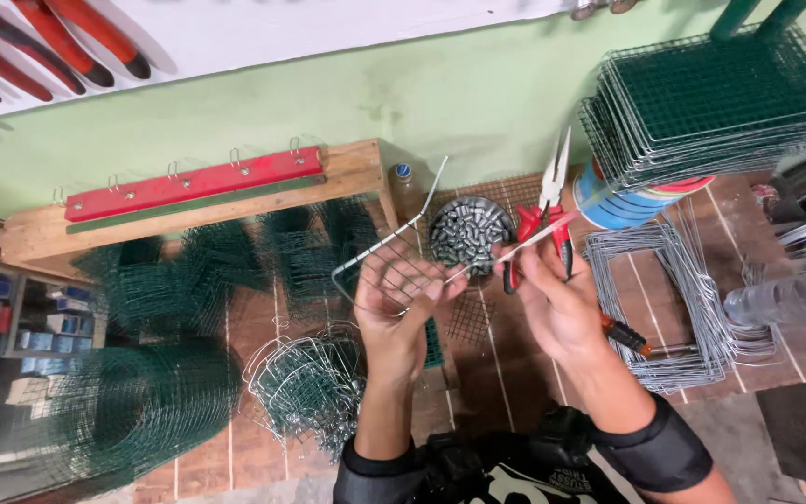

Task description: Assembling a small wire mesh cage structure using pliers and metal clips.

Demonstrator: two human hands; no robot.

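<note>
At frame centre, the left hand point(394, 308) pinches a bent silver wire frame point(386, 245); the right hand point(557, 303) closes around red-handled steel needle-nose pliers point(545, 213).

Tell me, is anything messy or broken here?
Nothing looks broken. The left hand holds a bent wire frame and the right hand holds red-handled pliers. The messiest spot is a tangled heap of wire pieces on the floor, unlike the neat stack of green mesh panels.

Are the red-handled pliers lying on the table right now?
No, the right hand grips the red-handled pliers in the air, jaws pointing up, beside the wire frame in the left hand.
</note>
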